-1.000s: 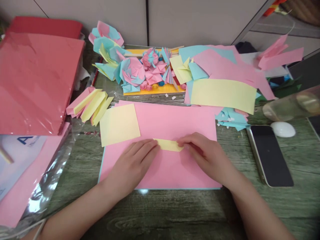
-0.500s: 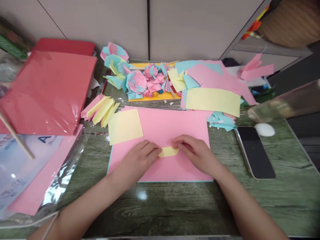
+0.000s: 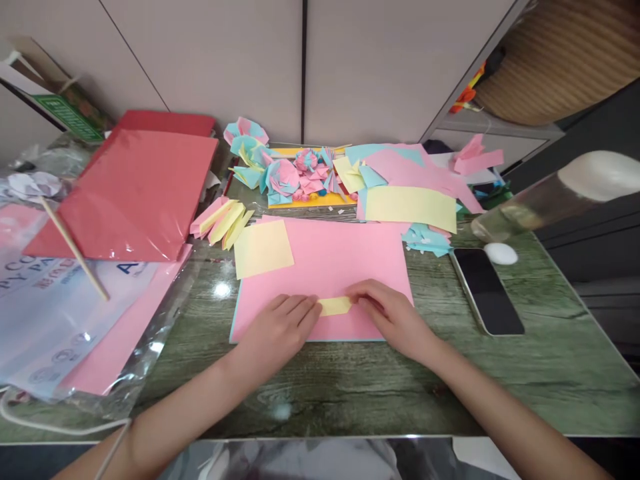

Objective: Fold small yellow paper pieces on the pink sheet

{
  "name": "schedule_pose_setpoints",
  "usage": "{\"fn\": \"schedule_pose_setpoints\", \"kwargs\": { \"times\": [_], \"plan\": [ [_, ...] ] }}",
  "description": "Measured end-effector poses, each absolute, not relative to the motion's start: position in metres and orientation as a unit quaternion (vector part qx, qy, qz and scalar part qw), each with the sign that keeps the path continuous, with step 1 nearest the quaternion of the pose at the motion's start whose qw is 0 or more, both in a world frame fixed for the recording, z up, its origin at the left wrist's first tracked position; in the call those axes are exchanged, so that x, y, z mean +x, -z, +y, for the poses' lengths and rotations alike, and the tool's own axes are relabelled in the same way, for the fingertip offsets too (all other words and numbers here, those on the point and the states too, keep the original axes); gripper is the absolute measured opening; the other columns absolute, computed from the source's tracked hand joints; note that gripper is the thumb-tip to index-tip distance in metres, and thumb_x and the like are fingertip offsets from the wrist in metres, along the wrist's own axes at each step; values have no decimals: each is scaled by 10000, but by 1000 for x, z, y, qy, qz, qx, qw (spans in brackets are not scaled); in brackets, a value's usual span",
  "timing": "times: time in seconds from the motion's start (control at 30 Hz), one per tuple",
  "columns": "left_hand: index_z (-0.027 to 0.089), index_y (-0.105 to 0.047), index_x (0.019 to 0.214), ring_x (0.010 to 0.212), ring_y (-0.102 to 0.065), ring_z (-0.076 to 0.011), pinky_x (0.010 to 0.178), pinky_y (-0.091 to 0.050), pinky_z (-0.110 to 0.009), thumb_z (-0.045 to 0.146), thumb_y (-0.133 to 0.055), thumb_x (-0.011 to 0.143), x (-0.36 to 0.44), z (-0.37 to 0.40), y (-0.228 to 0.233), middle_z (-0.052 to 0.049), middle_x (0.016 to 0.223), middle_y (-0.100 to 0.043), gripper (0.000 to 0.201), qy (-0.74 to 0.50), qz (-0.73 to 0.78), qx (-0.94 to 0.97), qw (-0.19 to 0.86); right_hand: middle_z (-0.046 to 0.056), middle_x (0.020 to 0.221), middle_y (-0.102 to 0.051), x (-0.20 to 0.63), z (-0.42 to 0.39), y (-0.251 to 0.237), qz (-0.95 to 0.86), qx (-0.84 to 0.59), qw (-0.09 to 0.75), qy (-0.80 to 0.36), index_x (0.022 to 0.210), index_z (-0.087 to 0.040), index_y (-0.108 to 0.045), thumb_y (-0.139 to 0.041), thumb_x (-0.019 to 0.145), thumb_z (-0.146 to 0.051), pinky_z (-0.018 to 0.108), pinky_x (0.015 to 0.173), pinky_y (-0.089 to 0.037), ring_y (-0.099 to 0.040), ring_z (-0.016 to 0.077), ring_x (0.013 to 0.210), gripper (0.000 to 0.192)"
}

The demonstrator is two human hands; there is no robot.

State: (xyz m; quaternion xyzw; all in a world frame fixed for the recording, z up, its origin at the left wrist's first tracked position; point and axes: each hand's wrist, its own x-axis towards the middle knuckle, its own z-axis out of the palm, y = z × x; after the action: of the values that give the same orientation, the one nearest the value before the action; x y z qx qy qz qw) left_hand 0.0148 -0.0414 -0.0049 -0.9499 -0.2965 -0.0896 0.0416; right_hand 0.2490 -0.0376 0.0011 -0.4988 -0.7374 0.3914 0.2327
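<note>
Pale grey panels [image 3: 370, 73] split by a dark vertical seam close off the room at 12 o'clock, reckoned from the work at hand, beyond a green wood-grain table [image 3: 310, 400] whose glossy top throws back spots of light. A red plastic-wrapped pack [image 3: 150, 187] lies at 10 o'clock; a brown ribbed object [image 3: 560, 60] looms between 1 and 2. At center, pink paper [image 3: 360, 250] with a blue edge showing beneath it lies flat on the table. Pink, blue and yellow paper flowers [image 3: 285, 177] crowd toward 12. The left hand [image 3: 283, 327], at 8 to 9 o'clock, rests with fingers together over one paper end; its thumb is hidden, and whether it pinches cannot be told. The right hand [image 3: 393, 320], between 3 and 4, pinches the other end between thumb and fingers. A dark-screened phone [image 3: 490, 291] lies at 3 o'clock, a squarish yellow sheet [image 3: 264, 249] between 10 and 11. Smallest is the yellow strip [image 3: 334, 307] between the hands, near the middle of the pink paper's closer half, its long axis running 9 to 3 o'clock, the slanted right end tipped slightly toward 2.
</note>
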Motion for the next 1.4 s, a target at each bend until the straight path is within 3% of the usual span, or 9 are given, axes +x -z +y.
{"fn": "schedule_pose_setpoints", "kwargs": {
  "times": [0.13,0.3,0.5,0.87,1.03,1.23,1.4],
  "plan": [
    [75,-561,1058,957,-573,-225,779,-471,-355,94,-463,851,11,-46,5,-135,1067,-618,231,98,-289,-951,47,28,1034,-585,255,-49,0,-736,-489,257,-392,997,-242,-551,-376,869,-140,323,871,-444,-546,142,981,239],
    [25,-573,1020,937,-583,-258,770,-478,-387,69,-443,840,10,-48,6,-168,1018,-627,226,107,-247,-960,79,17,1031,-586,254,-52,-2,-728,-503,236,-401,992,-247,-554,-400,856,-130,301,843,-463,-558,130,959,236],
    [22,-559,1046,874,-602,-237,703,-494,-368,52,-400,845,9,-47,4,-155,932,-642,258,115,-215,-964,104,9,1022,-586,247,-57,-8,-732,-530,211,-371,1046,-241,-525,-408,858,-126,284,855,-458,-552,115,963,248],
    [14,-559,1065,926,-590,-259,749,-469,-385,87,-398,854,14,-55,8,-179,1012,-621,275,85,-255,-956,114,24,1101,-570,232,-76,-5,-720,-585,227,-296,1092,-230,-495,-415,874,-153,261,882,-454,-539,120,1020,245],
    [9,-556,1081,921,-589,-258,757,-467,-387,80,-406,849,18,-54,5,-176,1023,-620,286,78,-269,-956,93,17,1058,-586,228,-71,-3,-709,-599,239,-285,1016,-225,-532,-425,864,-129,269,875,-450,-544,124,1000,209],
    [7,-535,1123,906,-592,-255,743,-477,-387,66,-413,845,19,-51,4,-166,1007,-629,309,88,-278,-954,73,15,931,-606,221,-65,3,-661,-625,270,-316,1024,-218,-532,-382,889,-155,257,759,-479,-582,114,852,211],
    [29,-544,1107,921,-588,-241,761,-480,-386,71,-449,849,15,-50,9,-146,1000,-640,279,126,-287,-948,52,30,939,-612,222,-70,9,-667,-618,287,-300,1053,-216,-524,-353,890,-148,273,763,-482,-587,130,862,246]
  ]
}}
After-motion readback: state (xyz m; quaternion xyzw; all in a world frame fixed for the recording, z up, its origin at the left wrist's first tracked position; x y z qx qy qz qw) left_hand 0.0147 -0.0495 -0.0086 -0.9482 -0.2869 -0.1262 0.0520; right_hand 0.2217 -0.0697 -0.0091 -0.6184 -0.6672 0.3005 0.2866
